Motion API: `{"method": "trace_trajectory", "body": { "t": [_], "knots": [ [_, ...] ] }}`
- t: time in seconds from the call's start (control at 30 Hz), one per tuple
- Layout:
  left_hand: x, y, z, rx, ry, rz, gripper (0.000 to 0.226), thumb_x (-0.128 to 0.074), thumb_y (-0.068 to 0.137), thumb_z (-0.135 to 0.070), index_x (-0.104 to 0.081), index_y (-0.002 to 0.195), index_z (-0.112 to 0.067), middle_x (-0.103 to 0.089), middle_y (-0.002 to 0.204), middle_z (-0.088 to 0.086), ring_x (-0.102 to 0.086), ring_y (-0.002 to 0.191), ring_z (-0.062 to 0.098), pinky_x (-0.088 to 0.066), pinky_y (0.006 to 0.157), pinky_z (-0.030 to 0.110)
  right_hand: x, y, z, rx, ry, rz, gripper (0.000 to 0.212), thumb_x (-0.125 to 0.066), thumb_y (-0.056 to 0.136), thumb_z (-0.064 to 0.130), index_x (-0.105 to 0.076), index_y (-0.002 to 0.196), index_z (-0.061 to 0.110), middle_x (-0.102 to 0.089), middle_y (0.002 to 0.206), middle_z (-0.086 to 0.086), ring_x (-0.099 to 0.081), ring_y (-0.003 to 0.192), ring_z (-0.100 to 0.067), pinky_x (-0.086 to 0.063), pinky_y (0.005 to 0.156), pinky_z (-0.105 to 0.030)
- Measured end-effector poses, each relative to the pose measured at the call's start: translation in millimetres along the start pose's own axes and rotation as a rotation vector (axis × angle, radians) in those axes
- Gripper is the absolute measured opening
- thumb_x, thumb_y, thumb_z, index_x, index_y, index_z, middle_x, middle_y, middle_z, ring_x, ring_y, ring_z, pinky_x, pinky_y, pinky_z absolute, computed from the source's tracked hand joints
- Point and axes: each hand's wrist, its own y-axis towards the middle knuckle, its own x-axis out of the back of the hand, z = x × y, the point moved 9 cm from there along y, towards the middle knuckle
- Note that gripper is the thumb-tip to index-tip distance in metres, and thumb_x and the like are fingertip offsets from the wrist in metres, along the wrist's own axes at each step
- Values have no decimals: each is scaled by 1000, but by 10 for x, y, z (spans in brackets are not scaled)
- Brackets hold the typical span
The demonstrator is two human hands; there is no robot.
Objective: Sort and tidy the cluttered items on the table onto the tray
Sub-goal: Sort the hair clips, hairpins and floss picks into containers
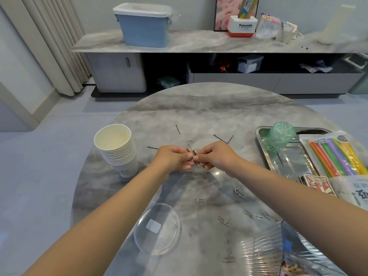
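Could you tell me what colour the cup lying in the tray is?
Translucent green cup, seen in the head view.

Even, soft daylight fills the room, a small glare spot shines on the table (216, 173) below the hands, soft shadows lie under the arms, and the wide lens bends and blurs the edges, mostly the top right corner

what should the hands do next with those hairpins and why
Probably carry the hairpins, pinched between left hand and right hand, right to the metal tray. It lies close, and other loose pins remain on the table.
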Motion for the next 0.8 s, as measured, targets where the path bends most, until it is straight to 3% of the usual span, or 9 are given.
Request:
{"method": "trace_trajectory", "body": {
  "t": [0.17, 0.2, 0.3, 0.37, 0.47, 0.6, 0.8],
  "knots": [
    [-63, 29, 44, 27, -10, 63, 5, -67, 84, -3, -67, 89, -2, -71, 70, 6, -67, 60, 10, -53, 53, 17, 91, 23, 46, 32, -190, -50, 8, -76, 76, 15, -73, 73, 8, -62, 59, 5, -47, 45, 1, -32, 42, -8],
    [-21, 69, 21, -12, 79, 31, 9, -68, 83, -5, -68, 92, -3, -71, 72, 5, -67, 61, 10, -54, 56, 18, 113, 39, 29, 18, -207, -59, 9, -76, 75, 17, -72, 70, 11, -64, 62, 4, -48, 47, -1, -34, 44, -10],
    [233, 148, -214, -251, 716, -234, 16, -66, 84, -7, -71, 98, -11, -68, 89, 3, -62, 81, 15, -48, 76, 22, 119, 48, -69, -62, -170, -40, 19, -77, 75, 15, -66, 60, 15, -65, 64, 2, -49, 48, -8, -38, 44, -11],
    [358, 157, -278, -306, 850, -323, 21, -56, 86, -2, -70, 98, -11, -67, 100, 6, -62, 93, 20, -47, 82, 26, 93, 50, -132, -104, -163, -23, 20, -76, 76, 14, -65, 60, 13, -63, 56, 3, -49, 49, -13, -39, 43, -13],
    [492, 193, -337, -364, 1074, -388, 32, -47, 87, 1, -62, 113, -8, -56, 117, 10, -54, 106, 27, -45, 87, 36, 103, 65, -154, -135, -198, -52, 16, -77, 75, 17, -68, 64, 10, -65, 67, -8, -51, 57, -21, -42, 53, -24],
    [480, 241, -277, -335, 1416, -373, 31, -42, 84, 8, -47, 113, -3, -46, 119, 14, -41, 112, 30, -40, 79, 33, 96, 103, -145, -167, -249, -69, 21, -77, 76, 17, -65, 60, 12, -62, 62, -6, -51, 52, -16, -43, 60, -24],
    [332, 306, -163, -264, 1506, -260, 26, -45, 86, 2, -45, 113, -1, -45, 119, 16, -43, 112, 31, -40, 84, 33, 59, 84, -148, -188, -220, -61, 24, -71, 82, 17, -61, 60, 12, -61, 62, -4, -48, 45, -12, -35, 41, -15]
  ]
}}
